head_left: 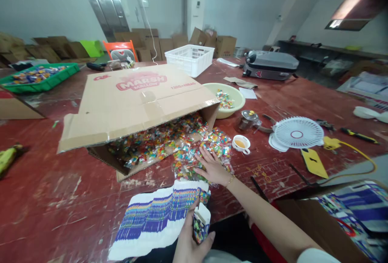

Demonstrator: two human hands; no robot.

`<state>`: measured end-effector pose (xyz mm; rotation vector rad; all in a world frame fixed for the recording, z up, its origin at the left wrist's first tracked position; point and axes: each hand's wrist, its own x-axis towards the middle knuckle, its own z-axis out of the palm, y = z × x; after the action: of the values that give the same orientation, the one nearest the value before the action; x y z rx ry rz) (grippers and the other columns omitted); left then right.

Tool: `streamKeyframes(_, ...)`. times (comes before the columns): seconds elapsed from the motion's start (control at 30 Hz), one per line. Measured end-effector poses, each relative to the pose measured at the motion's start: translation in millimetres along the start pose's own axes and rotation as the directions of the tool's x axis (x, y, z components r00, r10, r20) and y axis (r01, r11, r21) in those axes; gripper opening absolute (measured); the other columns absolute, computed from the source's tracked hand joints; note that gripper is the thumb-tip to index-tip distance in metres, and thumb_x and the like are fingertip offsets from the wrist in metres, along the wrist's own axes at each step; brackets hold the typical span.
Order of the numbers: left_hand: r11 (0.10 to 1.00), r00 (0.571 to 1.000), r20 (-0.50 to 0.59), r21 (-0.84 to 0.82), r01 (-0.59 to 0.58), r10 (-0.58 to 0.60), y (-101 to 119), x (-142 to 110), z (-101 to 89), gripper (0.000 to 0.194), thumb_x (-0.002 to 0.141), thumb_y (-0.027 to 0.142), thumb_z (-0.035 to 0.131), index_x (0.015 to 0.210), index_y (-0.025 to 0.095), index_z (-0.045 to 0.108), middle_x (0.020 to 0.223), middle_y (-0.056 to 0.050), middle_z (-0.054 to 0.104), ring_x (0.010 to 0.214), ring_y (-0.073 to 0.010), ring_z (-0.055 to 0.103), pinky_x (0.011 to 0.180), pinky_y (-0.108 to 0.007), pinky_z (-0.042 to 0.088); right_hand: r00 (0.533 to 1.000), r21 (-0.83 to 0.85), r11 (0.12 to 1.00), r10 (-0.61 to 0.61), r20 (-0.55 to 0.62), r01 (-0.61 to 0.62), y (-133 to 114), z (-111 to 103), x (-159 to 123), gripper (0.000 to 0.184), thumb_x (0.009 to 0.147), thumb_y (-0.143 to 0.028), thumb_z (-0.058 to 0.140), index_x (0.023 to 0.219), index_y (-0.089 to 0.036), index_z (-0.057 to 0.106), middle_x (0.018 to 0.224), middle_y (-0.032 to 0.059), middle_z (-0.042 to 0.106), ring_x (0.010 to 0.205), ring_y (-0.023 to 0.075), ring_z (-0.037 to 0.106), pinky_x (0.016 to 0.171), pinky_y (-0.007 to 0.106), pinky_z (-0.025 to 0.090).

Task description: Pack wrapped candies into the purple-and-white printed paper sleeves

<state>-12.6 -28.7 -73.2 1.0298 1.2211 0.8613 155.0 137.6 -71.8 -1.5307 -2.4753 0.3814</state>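
My left hand point(189, 240) grips a small printed carton point(201, 226), whose white flap stands up at the top. Above a spread of small candy packets point(184, 162), my right hand point(214, 169) has its fingers stretched apart and seems to touch the packets. These spill from a large cardboard box point(142, 105) lying on its side with its mouth toward me. Fanned out in overlapping rows near my left hand are flat blue-and-white cartons point(154, 214).
Right of the candies stand a cup point(241, 144), a glass teapot point(247, 120) and a white fan point(298, 133). Behind are a pale basin point(239, 97), a white crate point(190, 59) and a grey suitcase point(271, 65). A green tray point(42, 81) sits far left.
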Motion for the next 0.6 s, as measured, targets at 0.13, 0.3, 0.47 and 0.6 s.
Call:
streamKeyframes(0.13, 0.998, 0.998, -0.001, 0.007, 0.063, -0.063, 1.1, -2.5, 1.7, 0.08, 0.068, 0.047, 0.069, 0.133, 0.016, 0.035, 0.105, -0.013, 0.063, 0.096, -0.027, 0.062, 0.089, -0.04, 0.047, 1.0, -0.021, 1.0, -0.016, 0.016, 0.017, 2.8, 1.4, -8.7, 0.067, 0.091, -0.058, 0.025, 0.145, -0.02, 0.014, 0.151, 0.0069, 0.009, 0.139, 0.0225, 0.005, 0.112, 0.048, 0.011)
streamKeyframes(0.3, 0.993, 0.993, -0.044, -0.026, 0.112, -0.113, 8.3, -4.6, 6.2, 0.076, 0.068, 0.046, 0.068, 0.128, 0.016, 0.034, 0.097, -0.01, 0.065, 0.093, -0.0256, 0.062, 0.088, -0.038, 0.047, 0.998, -0.012, 0.999, -0.052, -0.043, 0.052, -0.8, 1.0, -7.4, 0.066, 0.092, -0.056, 0.024, 0.145, -0.018, 0.014, 0.151, 0.0071, 0.011, 0.139, 0.0223, 0.006, 0.113, 0.048, 0.01)
streamKeyframes(0.47, 0.993, 0.993, 0.032, 0.005, 0.118, -0.118, 21.5, -4.0, 7.9, 0.063, 0.069, 0.044, 0.068, 0.116, 0.016, 0.036, 0.103, -0.011, 0.063, 0.093, -0.0239, 0.062, 0.085, -0.036, 0.048, 0.999, 0.007, 1.0, -0.028, -0.032, 0.028, -5.4, -3.1, -10.4, 0.065, 0.093, -0.053, 0.026, 0.145, -0.016, 0.016, 0.15, 0.0079, 0.015, 0.139, 0.0223, 0.01, 0.112, 0.049, 0.012)
streamKeyframes(0.6, 0.992, 0.992, 0.038, 0.039, 0.118, -0.119, 24.6, -2.6, 6.4, 0.056, 0.071, 0.043, 0.067, 0.11, 0.016, 0.038, 0.097, -0.01, 0.064, 0.091, -0.0222, 0.062, 0.084, -0.034, 0.048, 0.976, 0.051, 0.999, 0.026, -0.216, -0.015, -11.6, 2.1, -27.8, 0.061, 0.094, -0.047, 0.027, 0.145, -0.015, 0.015, 0.15, 0.0086, 0.015, 0.139, 0.0218, 0.009, 0.113, 0.047, 0.007)
